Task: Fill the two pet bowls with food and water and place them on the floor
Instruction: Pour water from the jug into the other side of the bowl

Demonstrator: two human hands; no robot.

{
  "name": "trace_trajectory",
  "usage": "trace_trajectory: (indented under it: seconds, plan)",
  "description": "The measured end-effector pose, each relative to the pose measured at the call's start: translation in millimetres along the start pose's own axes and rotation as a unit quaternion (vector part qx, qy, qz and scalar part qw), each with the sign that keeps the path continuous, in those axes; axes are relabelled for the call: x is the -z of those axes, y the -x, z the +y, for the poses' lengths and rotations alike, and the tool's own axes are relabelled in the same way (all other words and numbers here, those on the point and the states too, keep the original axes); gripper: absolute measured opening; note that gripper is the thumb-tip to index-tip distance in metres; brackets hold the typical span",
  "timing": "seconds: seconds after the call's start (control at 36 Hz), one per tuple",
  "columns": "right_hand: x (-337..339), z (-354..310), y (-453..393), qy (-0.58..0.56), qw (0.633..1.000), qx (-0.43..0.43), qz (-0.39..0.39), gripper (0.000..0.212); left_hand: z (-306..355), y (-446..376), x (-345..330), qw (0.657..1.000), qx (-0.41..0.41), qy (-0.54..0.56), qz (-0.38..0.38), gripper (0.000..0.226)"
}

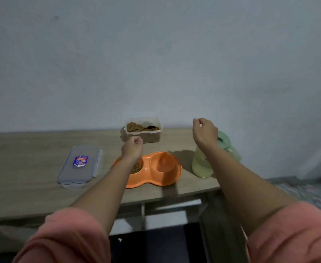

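Note:
An orange double pet bowl (167, 177) sits on the wooden table (23, 186). Its left basin holds brown kibble (137, 168), partly hidden by my left wrist; its right basin (162, 162) looks empty. Behind it stands a clear open food container (143, 136) of kibble with a dark scoop (151, 127) inside. A pale green pitcher (201, 166) stands to the right, half hidden behind my right forearm. My left hand (132, 149) hovers over the left basin with fingers curled, holding nothing visible. My right hand (204, 132) is raised above the pitcher, fingers curled, empty.
The container's clear lid (80, 164) with a blue label lies flat on the table to the left. The wall rises right behind the table. Below the table's front edge are a frame (172, 204) and a dark object (156, 242).

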State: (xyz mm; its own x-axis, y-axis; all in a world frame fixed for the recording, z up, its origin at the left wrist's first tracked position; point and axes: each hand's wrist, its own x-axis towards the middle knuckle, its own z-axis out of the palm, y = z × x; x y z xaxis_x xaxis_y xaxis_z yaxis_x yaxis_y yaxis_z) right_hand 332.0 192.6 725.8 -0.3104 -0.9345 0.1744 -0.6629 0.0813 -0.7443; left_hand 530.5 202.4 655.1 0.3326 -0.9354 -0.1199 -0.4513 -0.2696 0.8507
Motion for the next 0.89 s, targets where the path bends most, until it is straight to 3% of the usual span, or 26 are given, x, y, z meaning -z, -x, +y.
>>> trace_trajectory:
  seconds: [0.14,0.28,0.5,0.69,0.89]
  plan:
    - [35,48,0,0.029,0.999,-0.02,0.022,0.032,-5,44,-42,1.0,0.02,-0.008,0.006,0.037]
    - [52,91,3,0.091,0.991,-0.093,-0.006,0.049,-23,81,-73,0.999,0.033,-0.027,0.026,0.035]
    - [56,133,3,-0.062,0.99,-0.11,-0.062,0.065,-62,106,-98,0.986,0.074,-0.144,-0.026,0.042]
    - [55,165,3,-0.165,0.97,-0.146,-0.104,0.047,-64,105,-107,0.951,0.095,-0.262,-0.132,0.058]
    - [51,172,0,-0.193,0.965,-0.096,-0.147,0.032,-63,102,-114,0.909,0.127,-0.336,-0.211,0.071]
